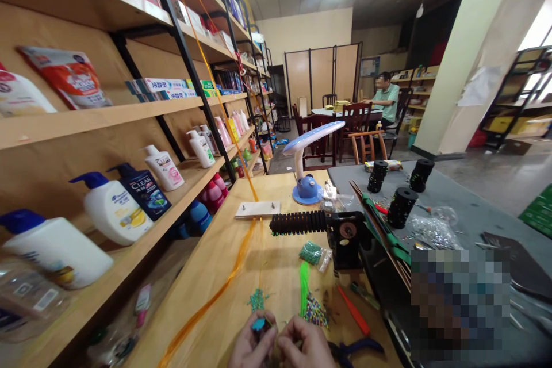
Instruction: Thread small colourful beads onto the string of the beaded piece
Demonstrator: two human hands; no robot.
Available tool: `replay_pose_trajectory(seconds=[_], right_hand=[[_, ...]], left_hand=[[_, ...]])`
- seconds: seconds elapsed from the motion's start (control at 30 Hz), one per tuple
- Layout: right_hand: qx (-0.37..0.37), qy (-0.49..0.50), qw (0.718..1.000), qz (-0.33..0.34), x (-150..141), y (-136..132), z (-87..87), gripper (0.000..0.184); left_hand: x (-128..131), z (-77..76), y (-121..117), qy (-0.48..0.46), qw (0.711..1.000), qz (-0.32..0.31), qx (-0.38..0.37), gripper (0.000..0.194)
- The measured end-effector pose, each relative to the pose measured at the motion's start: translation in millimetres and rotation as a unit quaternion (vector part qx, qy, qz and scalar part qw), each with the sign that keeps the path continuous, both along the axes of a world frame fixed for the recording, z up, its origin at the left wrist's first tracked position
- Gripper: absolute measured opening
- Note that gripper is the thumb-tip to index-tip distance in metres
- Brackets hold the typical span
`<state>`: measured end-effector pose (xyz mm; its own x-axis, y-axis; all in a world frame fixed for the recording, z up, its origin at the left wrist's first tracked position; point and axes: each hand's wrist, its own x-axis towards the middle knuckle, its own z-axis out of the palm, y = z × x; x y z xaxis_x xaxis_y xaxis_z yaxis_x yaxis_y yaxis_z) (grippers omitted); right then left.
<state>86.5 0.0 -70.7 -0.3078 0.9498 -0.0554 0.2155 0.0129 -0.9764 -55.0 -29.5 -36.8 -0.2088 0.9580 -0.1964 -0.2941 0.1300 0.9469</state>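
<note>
Beadwork (259,324), teal, pinched between both grips at bottom edge: L hand (252,348) and R hand (304,346) closed on it. Green strands (304,287) just beyond, pliers (356,349) right, on counter (224,276).

Single view only, from head of person at wooden table (241,276). Camera faces forward, slightly down. Hands (280,345) very near, at bottom edge. Shelves (129,103) run along left, room opens far ahead. Wide lens, edges bent.
</note>
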Motion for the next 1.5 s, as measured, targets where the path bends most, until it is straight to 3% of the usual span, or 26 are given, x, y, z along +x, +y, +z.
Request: replay_pose_trajectory(seconds=[0.2, 0.3, 0.4, 0.6, 0.7, 0.87, 1.0, 1.1, 1.3, 1.4, 1.5], right_hand=[[0.026, -0.069, 0.997, 0.013, 10, 1, 18.5, 0.024], [0.039, -0.122, 0.992, 0.006, 10, 2, 28.0, 0.013], [0.04, -0.127, 0.991, -0.002, 7, 5, 33.1, 0.014], [0.069, -0.134, 0.988, 0.022, 14, 10, 21.6, 0.022], [0.094, -0.167, 0.981, 0.019, 14, 12, 15.8, 0.013], [0.109, -0.174, 0.979, -0.003, 10, 16, 21.0, 0.011], [0.093, -0.187, 0.978, 0.019, 16, 18, 24.0, 0.022], [0.094, -0.209, 0.973, 0.007, 15, 19, 25.3, 0.011], [0.115, -0.192, 0.975, 0.005, 8, 22, 35.5, 0.012], [0.117, -0.197, 0.973, 0.017, 10, 22, 36.6, 0.023], [0.13, -0.217, 0.967, 0.009, 8, 23, 35.4, 0.014]], left_hand=[[-3, 9.0, 6, 0.025, 0.999, -0.029, 0.01, 0.048], [-7, 14.4, 10, 0.044, 0.997, -0.056, 0.004, 0.048], [-10, 17.8, 14, 0.043, 0.996, -0.083, 0.003, 0.049], [-14, 19.1, 20, 0.055, 0.993, -0.103, 0.018, 0.046], [-16, 17.0, 22, 0.069, 0.993, -0.094, 0.021, 0.046], [-16, 10.6, 27, 0.066, 0.989, -0.124, 0.045, 0.046], [-19, 11.6, 29, 0.08, 0.99, -0.105, 0.049, 0.047], [-19, 13.4, 30, 0.088, 0.99, -0.094, 0.052, 0.045], [-17, 10.0, 31, 0.071, 0.991, -0.094, 0.058, 0.046], [-18, 9.1, 32, 0.082, 0.991, -0.085, 0.059, 0.045], [-19, 8.1, 34, 0.09, 0.992, -0.067, 0.063, 0.044]])
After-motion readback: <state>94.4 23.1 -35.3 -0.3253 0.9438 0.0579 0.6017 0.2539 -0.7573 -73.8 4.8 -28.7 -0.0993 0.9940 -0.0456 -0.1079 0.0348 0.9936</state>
